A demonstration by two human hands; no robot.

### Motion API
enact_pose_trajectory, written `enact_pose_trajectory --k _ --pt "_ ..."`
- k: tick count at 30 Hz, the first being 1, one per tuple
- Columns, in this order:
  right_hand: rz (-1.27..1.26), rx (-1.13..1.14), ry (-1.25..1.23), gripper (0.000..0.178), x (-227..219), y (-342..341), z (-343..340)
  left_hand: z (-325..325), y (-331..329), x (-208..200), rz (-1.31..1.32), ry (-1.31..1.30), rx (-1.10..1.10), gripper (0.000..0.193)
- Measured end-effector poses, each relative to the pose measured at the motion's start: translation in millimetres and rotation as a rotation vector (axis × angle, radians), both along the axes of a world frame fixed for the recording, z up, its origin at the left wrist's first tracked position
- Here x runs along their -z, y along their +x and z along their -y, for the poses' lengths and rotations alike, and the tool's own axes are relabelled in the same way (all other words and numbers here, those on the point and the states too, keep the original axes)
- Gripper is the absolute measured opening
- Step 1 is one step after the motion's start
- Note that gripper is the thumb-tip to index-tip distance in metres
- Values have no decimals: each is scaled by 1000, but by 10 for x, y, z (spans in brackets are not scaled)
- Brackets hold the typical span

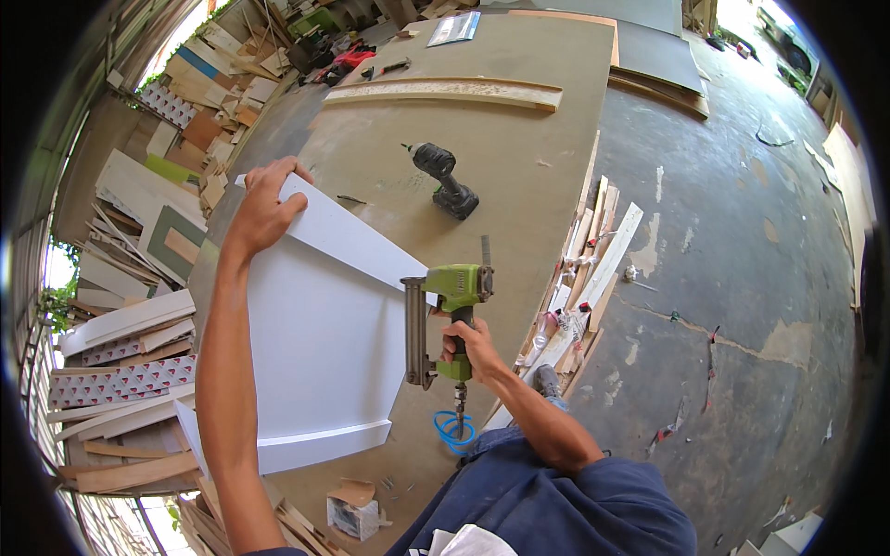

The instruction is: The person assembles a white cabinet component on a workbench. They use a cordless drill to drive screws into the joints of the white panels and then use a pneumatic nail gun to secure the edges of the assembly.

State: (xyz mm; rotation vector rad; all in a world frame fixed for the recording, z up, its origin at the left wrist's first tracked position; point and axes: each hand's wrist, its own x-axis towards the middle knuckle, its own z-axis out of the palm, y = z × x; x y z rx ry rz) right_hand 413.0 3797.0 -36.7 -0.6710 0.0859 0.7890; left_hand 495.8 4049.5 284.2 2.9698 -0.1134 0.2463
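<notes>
My right hand [475, 348] is wrapped round the handle of a green and black pneumatic nail gun [454, 289], with a blue air hose [451, 433] below it. The gun's nose is close to the right end of a white board strip [338, 230]; I cannot tell whether they touch. My left hand [269, 206] grips the strip's far left end, thumb on top and fingers over the edge. This strip forms one side of a white panel assembly [320, 343], and a second white strip [324, 445] runs along its near side.
A black cordless drill [445, 181] lies on the worktable [519, 56], beyond the panel. Farther off are a long wooden strip [445, 91] and a hammer [394, 68]. Wood offcuts [579, 269] lie right of the table. A small open box [354, 510] sits near me.
</notes>
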Motion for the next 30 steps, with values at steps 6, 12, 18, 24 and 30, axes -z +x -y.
enact_pose_trajectory --k 6,12,18,24,30 --pt "-152 22 -7 23 291 20 23 -41 24 11 -14 3 -9 24" --pt "-159 -4 -4 25 323 22 -23 -75 37 -6 -32 -15 -3 24" --pt "-157 8 -22 26 405 4 -60 -34 20 -12 -17 0 -7 25" --pt "-174 5 -35 25 369 -7 -52 -3 4 -21 -24 -7 -11 26" --pt "-154 4 -75 37 368 -4 -42 -26 55 -29 -47 -12 6 26"
